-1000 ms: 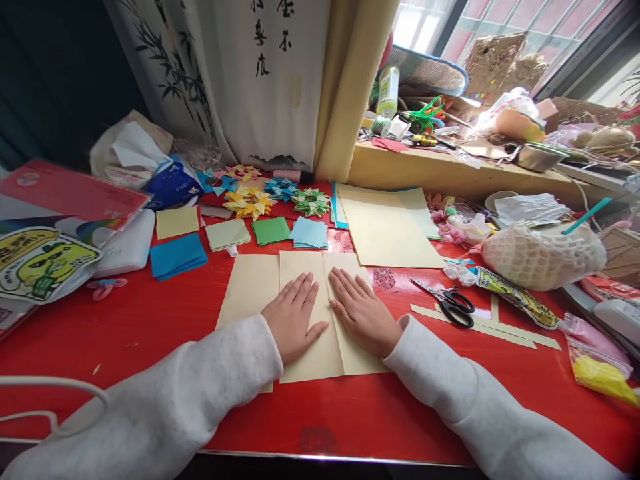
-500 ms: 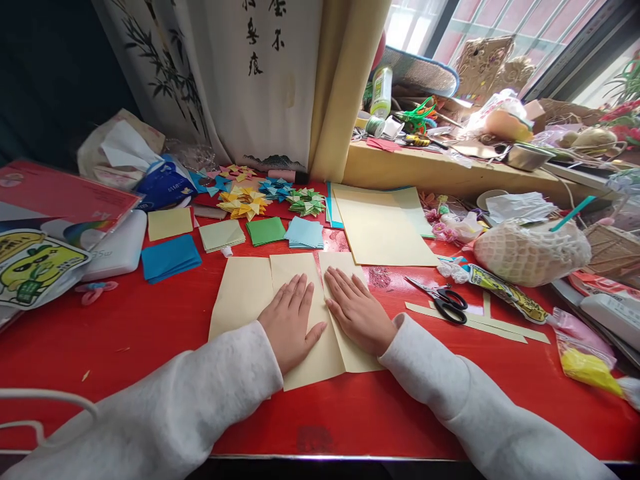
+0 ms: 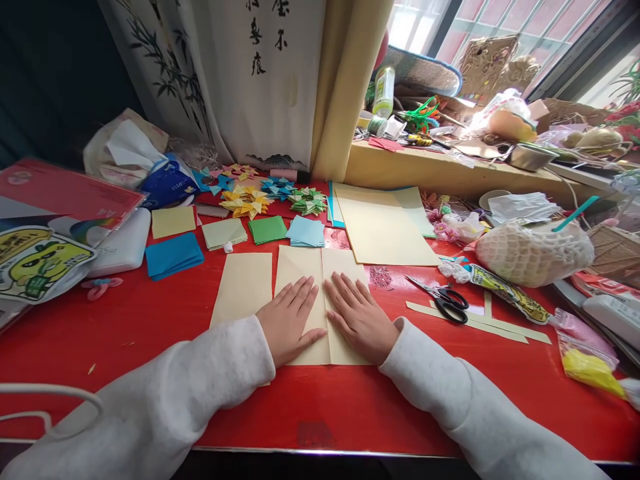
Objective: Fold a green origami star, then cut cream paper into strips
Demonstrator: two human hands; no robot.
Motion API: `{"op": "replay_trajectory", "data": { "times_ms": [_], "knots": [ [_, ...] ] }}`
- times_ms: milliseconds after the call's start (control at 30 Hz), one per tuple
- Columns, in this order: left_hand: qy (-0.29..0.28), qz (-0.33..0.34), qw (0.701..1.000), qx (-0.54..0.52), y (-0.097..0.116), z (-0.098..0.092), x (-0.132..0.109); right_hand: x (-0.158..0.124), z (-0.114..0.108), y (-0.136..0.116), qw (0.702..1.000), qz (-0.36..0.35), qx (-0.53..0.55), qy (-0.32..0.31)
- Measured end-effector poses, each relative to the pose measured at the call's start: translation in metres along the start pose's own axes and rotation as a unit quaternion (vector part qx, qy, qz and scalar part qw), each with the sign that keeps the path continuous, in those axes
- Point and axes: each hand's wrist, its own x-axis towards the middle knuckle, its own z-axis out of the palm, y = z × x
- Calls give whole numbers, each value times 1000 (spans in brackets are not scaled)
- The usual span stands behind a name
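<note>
My left hand lies flat, fingers stretched, on a pale yellow paper strip on the red table. My right hand lies flat beside it on a second pale yellow strip, whose long edge meets the first. A third pale yellow strip lies just left of my left hand, partly under my sleeve. Both hands press down and hold nothing.
Black-handled scissors and thin paper offcuts lie to the right. A large pale yellow sheet sits behind. Small coloured paper stacks and folded paper stars lie at the back. A netted white bundle and clutter fill the right side.
The two strips under my hands now lie straight and square, edges together, where they were skewed before. My hands stay flat on them, shifted slightly.
</note>
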Motion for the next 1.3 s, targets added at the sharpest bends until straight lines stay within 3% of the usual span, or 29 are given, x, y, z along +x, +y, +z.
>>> {"op": "replay_trajectory", "data": {
  "times_ms": [200,467,800,1100,1300],
  "knots": [
    [-12,-31,999,-3,7,-2,-3,0,-2,-4,1000,26,-17,-3],
    [28,-54,998,15,15,1,-5,-1,-1,-5,999,36,-23,2],
    [28,-75,996,25,20,1,-8,-1,-1,-6,999,41,-12,0],
    [5,-53,998,24,5,-7,-4,-8,-7,-2,1000,3,22,21],
    [-42,-6,999,-5,8,-10,-9,-17,-5,-8,999,-44,3,-16]
  ]
}}
